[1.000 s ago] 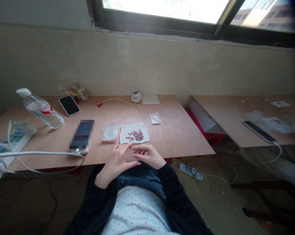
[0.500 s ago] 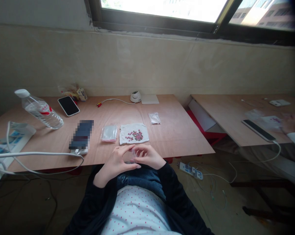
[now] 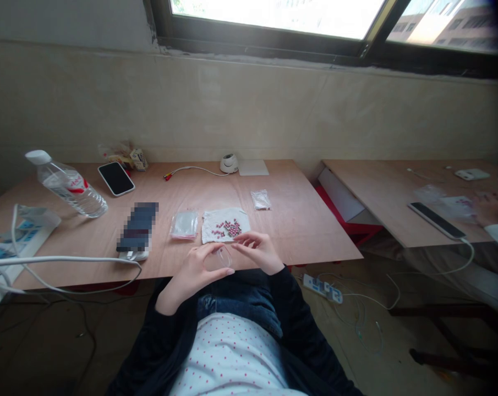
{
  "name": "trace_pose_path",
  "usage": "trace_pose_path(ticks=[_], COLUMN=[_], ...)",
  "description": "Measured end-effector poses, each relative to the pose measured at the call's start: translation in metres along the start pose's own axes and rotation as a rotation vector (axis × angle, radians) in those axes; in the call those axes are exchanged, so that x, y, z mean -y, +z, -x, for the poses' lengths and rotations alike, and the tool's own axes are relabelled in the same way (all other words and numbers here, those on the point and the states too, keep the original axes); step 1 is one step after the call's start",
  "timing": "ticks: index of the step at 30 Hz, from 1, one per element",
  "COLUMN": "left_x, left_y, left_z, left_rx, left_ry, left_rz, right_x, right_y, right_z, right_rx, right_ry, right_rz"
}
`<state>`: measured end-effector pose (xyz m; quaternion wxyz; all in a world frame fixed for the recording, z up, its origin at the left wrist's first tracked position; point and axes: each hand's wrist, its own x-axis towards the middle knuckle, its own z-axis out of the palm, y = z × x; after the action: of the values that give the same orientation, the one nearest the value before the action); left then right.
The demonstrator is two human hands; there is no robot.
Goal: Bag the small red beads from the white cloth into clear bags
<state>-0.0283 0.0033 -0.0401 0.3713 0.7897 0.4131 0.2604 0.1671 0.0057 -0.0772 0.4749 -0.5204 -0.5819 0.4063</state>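
- Over at the near edge of the desk (image 3: 282, 242), my left hand (image 3: 197, 269) is curved in a wide C, with a small clear plastic piece (image 3: 224, 257) held between thumb and fingers. It's see-through, so can't really tell what shape it is or if anything's inside.
- Right hand (image 3: 260, 253) is just beside it, thumb and index finger nearly together at the plastic's edge. Can't tell if they're pinching anything.
- Just past the hands there's a white cloth or pouch (image 3: 209, 223) lying flat, with a bunch of little pink pieces (image 3: 233, 227) on top, thicker on the right and more scattered on the left.
- Left of that, a stack of clear flat bags (image 3: 185, 225), pinkish along the near edge; they look flat.
- Further back on the right, a small clear packet (image 3: 261, 199) with something whitish in it, too small to make out.
- Way over left, a clear plastic bottle (image 3: 69, 187), white cap on, red and white label, clear liquid inside.
- Behind the white phone (image 3: 116, 179), a little printed box (image 3: 139, 159) beside a crinkly bag (image 3: 120, 155), contents unclear.
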Motion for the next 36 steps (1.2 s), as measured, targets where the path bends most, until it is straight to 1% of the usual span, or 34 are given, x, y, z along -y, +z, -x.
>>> trace_pose_path(ticks=[2,3,6,9,15,22,26,30,33,36], left_x=[-0.001,-0.001,-0.002,0.000,0.004,0.008,0.008,0.010,0.014,0.018], left_y=[-0.002,-0.004,-0.005,-0.005,-0.004,-0.003,-0.001,0.002,0.006,0.010], left_z=[0.000,0.000,0.000,0.000,0.000,0.000,-0.001,-0.001,-0.003,-0.005], left_rx=[-0.016,-0.022,-0.036,-0.076,-0.117,-0.114,-0.101,-0.122,-0.151,-0.167], left_ry=[-0.021,-0.029,-0.047,-0.069,-0.091,-0.098,-0.101,-0.123,-0.147,-0.155], left_rz=[0.037,0.059,0.098,0.118,0.154,0.175,0.204,0.233,0.241,0.252], right_x=[-0.015,-0.024,-0.051,-0.068,-0.076,-0.085,-0.083,-0.071,-0.051,-0.022], right_y=[-0.006,-0.008,-0.011,-0.007,-0.001,0.001,0.001,-0.002,-0.006,-0.006], right_z=[-0.010,-0.015,-0.029,-0.037,-0.040,-0.041,-0.041,-0.040,-0.039,-0.034], right_rx=[-0.156,-0.195,-0.187,-0.153,-0.138,-0.174,-0.183,-0.185,-0.186,-0.131], right_ry=[0.020,0.032,0.067,0.092,0.093,0.077,0.070,0.048,0.000,-0.051], right_rz=[0.107,0.172,0.355,0.473,0.558,0.537,0.512,0.498,0.439,0.259])
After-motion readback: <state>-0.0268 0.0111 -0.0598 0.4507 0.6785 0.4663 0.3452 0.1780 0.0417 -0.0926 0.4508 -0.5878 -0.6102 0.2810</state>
